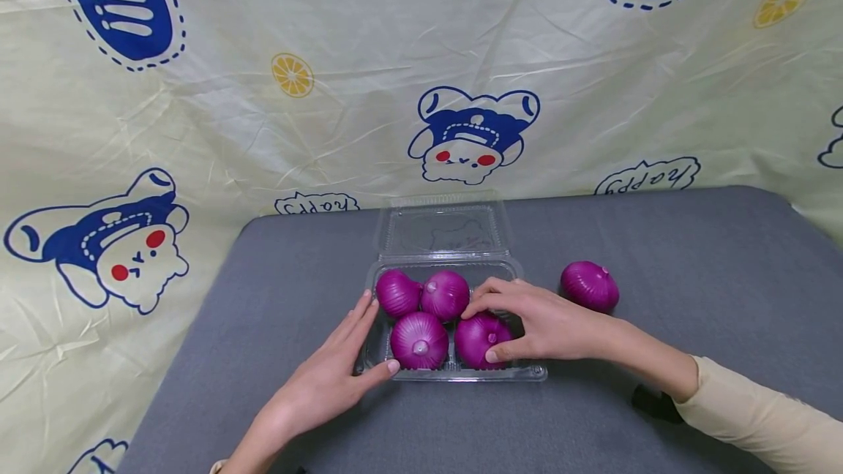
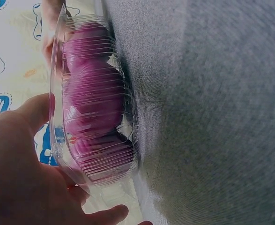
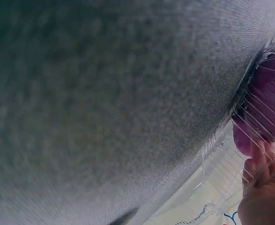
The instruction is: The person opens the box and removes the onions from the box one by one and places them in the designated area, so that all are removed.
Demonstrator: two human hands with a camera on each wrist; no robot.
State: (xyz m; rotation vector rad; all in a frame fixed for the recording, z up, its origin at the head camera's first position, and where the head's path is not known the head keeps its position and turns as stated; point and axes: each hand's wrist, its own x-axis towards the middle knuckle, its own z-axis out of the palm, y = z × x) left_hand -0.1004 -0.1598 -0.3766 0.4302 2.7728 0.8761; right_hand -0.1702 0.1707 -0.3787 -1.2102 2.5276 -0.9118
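Observation:
A clear plastic clamshell box [image 1: 461, 375] stands on the table with its lid folded back, and several purple onions lie in it. My right hand [image 1: 543, 317] grips the front right onion [image 1: 476, 342], thumb at its front and fingers at its back. Beside it is the front left onion [image 1: 419, 342]; behind are two more, the back left onion [image 1: 397, 293] and back middle onion [image 1: 446, 295]. My left hand [image 1: 329, 380] rests along the box's left rim with fingers extended and thumb at the front corner. Through the ribbed wall, the left wrist view shows onions [image 2: 95, 101].
Another purple onion [image 1: 589, 286] lies on the grey table [image 1: 296, 269], right of the box and behind my right wrist. The transparent lid [image 1: 443, 232] leans back near a printed cloth [image 1: 356, 115]. A dark object [image 1: 655, 404] sits under my right forearm.

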